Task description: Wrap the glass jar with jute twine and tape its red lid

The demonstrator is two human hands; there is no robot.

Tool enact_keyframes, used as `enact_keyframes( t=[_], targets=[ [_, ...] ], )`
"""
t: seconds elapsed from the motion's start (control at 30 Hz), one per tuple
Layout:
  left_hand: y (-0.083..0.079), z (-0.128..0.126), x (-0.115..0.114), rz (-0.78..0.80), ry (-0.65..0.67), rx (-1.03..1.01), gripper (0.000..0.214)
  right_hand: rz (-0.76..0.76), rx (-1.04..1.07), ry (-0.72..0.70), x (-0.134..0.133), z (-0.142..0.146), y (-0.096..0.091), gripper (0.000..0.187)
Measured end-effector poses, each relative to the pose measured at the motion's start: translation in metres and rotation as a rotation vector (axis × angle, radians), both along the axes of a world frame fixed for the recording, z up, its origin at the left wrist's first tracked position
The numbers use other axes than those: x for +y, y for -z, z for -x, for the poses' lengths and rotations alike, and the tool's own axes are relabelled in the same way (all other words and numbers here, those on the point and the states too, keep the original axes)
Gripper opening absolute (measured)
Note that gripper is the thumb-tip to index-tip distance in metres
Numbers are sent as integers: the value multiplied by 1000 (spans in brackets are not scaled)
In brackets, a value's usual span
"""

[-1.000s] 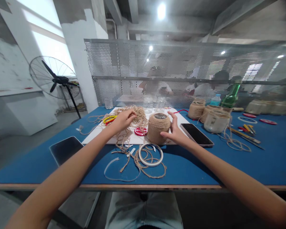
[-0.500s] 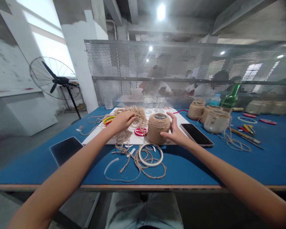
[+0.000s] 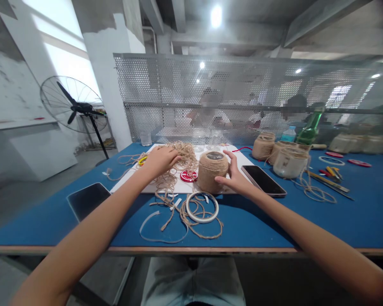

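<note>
My right hand (image 3: 239, 175) is wrapped around the right side of a twine-wrapped jar (image 3: 213, 174), which stands upright on a white board (image 3: 242, 160). Its thumb lies across the front and its fingers reach up the side. Over a loose tangle of jute twine (image 3: 187, 153) rests my left hand (image 3: 161, 160), back upward, fingers spread onto the strands; the fingertips are partly hidden. Between the two hands lies a red lid (image 3: 189, 176). Yellow-handled scissors (image 3: 142, 161) show partly behind my left wrist. In front, a roll of white tape (image 3: 202, 219) sits on looped twine (image 3: 191, 225).
Phones lie at right (image 3: 264, 180) and left, the left tablet-like one (image 3: 87, 199) under my forearm. Further right are twine-wrapped jars (image 3: 263, 145), a glass jar (image 3: 290, 163), a green bottle (image 3: 311, 125) and tools (image 3: 333, 172). A perforated metal screen (image 3: 178, 97) borders the table's back.
My left hand has moved slightly left and opened out over the twine, covering more of the scissors. My right hand and the jar have stayed in place.
</note>
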State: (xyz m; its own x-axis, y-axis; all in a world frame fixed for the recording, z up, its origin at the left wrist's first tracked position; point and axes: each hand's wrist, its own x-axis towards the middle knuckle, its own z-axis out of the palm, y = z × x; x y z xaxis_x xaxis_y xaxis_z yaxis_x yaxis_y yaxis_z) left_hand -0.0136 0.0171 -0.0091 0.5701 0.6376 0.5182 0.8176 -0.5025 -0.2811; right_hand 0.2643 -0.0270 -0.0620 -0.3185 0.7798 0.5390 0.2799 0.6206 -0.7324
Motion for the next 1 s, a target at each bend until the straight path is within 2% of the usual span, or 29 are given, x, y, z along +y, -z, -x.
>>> enact_keyframes(
  t=[0.13,0.3,0.43,0.77,1.0],
  targets=[
    [-2,-2,-4,-25,-1,19,33,-49,-32,39,-1,1,0,93],
    [-1,-5,-6,-45,6,-5,33,-123,-79,139,-7,7,0,111],
    [0,-5,-5,-63,16,-35,29,-107,-96,184,-10,11,-1,108],
    [2,-6,-4,-103,32,-102,19,-116,-107,158,-6,7,1,98],
    [4,-4,0,-96,53,-90,20,-111,-99,76,4,0,5,96]
  ],
)
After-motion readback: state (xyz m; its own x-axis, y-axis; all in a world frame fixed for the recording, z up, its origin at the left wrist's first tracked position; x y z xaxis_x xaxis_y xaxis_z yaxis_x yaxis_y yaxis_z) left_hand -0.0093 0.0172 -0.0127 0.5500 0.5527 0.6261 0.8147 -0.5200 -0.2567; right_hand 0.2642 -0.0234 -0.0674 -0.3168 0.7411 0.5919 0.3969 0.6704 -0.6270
